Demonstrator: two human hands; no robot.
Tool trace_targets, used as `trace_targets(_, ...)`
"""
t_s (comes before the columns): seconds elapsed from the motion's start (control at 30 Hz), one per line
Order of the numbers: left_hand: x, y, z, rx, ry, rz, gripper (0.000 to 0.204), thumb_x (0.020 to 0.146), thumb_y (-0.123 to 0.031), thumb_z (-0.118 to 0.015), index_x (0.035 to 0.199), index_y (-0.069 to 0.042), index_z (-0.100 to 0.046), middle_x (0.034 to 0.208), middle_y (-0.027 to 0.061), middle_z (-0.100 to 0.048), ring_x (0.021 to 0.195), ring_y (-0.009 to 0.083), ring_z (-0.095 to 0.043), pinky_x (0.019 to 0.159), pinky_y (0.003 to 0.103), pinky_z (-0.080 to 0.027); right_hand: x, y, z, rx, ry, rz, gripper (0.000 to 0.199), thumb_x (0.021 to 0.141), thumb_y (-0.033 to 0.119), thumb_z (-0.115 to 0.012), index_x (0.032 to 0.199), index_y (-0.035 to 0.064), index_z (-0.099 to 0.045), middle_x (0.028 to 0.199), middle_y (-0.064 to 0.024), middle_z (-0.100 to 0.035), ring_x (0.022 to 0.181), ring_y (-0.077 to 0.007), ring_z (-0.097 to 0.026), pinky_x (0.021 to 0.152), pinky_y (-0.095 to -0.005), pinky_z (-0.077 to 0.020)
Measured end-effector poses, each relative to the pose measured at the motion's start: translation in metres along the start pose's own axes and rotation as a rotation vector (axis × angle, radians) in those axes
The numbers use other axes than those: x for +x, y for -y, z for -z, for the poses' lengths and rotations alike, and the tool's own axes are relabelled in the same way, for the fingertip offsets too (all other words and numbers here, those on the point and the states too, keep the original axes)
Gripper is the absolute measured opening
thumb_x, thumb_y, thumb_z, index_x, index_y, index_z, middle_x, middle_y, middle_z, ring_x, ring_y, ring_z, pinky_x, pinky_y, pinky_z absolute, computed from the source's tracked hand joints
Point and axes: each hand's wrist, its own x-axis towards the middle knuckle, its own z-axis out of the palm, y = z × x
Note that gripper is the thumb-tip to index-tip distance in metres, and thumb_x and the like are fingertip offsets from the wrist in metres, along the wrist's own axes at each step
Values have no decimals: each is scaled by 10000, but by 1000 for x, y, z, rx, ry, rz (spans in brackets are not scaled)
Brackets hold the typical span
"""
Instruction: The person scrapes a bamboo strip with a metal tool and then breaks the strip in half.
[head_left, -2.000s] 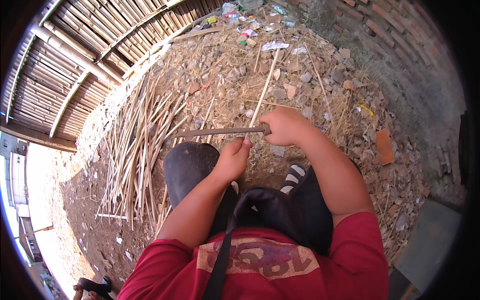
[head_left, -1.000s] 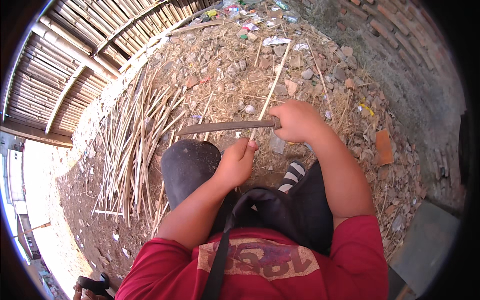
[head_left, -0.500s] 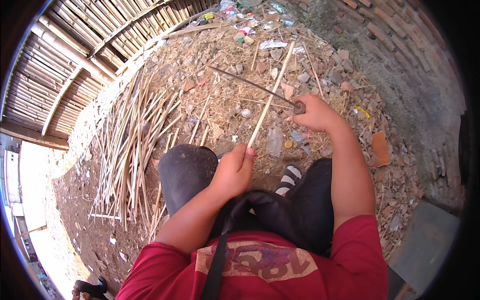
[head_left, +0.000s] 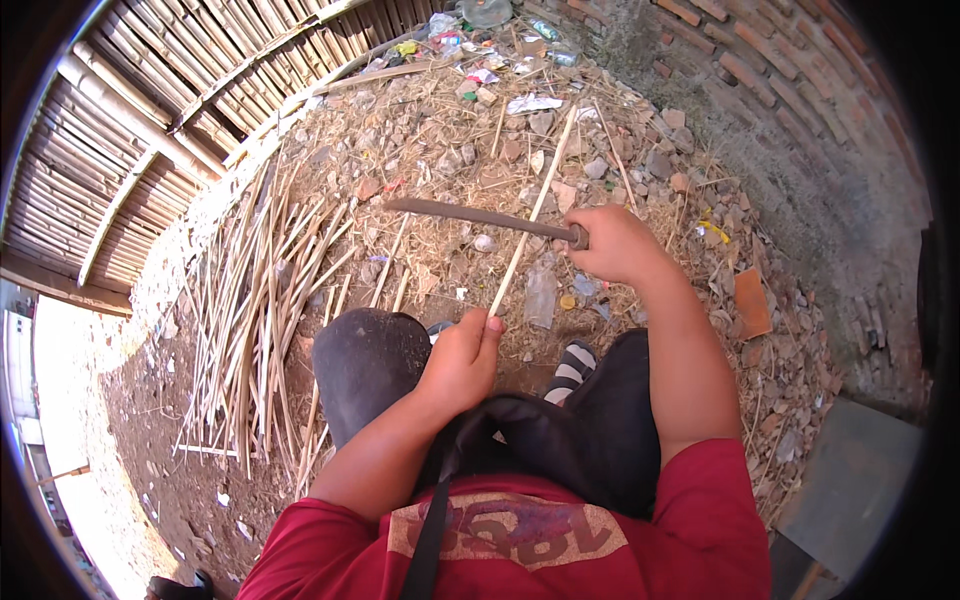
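Observation:
My left hand (head_left: 460, 366) is closed round the lower end of a thin, pale bamboo strip (head_left: 546, 184), which slants up and away to the right. In my right hand (head_left: 613, 244) is the handle of a long, dark machete (head_left: 458, 211). Its blade points left and crosses the strip about midway, with its broad side partly showing. Whether the blade touches the strip I cannot tell. Both hands are in front of my bent knees.
To the left lies a loose pile of split bamboo strips (head_left: 262, 320). A bamboo slat wall (head_left: 200, 90) stands at the far left, a brick wall (head_left: 790, 110) at the right. Rubble, straw and litter (head_left: 480, 70) cover the ground. A flat grey panel (head_left: 850, 490) lies at the lower right.
The machete has turned so more of its blade's side shows, and its tip has dropped and swung left. My right hand has come slightly lower. My left hand keeps its hold on the strip.

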Motion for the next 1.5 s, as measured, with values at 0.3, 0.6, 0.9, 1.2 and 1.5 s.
trace_targets(0.3, 1, 2, -9, 96, -22, -78, 277, 1060, -232, -479, 1007, 14, -593, 705, 212, -597, 677, 375, -618, 638, 459, -471, 2, -34, -1, 142, -193, -82, 379, 738, 219, -699, 1084, 65, -724, 864, -171, -705, 879, -336, -703, 784, -444, -543)
trace_targets(0.6, 0, 2, -11, 84, -12, -70, 268, 1052, -241, -489, 976, 3, -568, 731, 261, -605, 717, 463, -612, 637, 520, -457, 4, -39, 7, 181, -80, -206, 561, 726, 249, -724, 1232, 10, -673, 1039, -208, -707, 978, -351, -686, 864, -431, -535)
trace_targets(0.9, -1, -6, -9, 115, 9, -35, 269, 1042, -250, -501, 941, -3, -537, 746, 278, -622, 745, 505, -619, 647, 564, -456, -6, -15, 15, 119, 184, -133, 546, 762, 302, -777, 1226, 31, -676, 1121, -247, -693, 1080, -336, -674, 942, -433, -517)
trace_targets(1.2, 1, 0, -8, 128, -8, 28, 261, 1043, -245, -513, 983, 0, -578, 738, 233, -620, 712, 430, -629, 645, 490, -467, -7, 19, 13, 16, 300, -40, 550, 760, 327, -776, 1205, 18, -679, 1074, -243, -702, 1027, -346, -684, 892, -424, -530)
trace_targets(1.5, 10, 14, -12, 103, -11, 37, 270, 1044, -255, -519, 1004, 1, -596, 745, 213, -603, 719, 371, -612, 671, 461, -469, 9, -17, -19, 35, 152, 25, 535, 735, 271, -732, 1221, 52, -685, 1080, -196, -709, 979, -356, -685, 853, -432, -539)
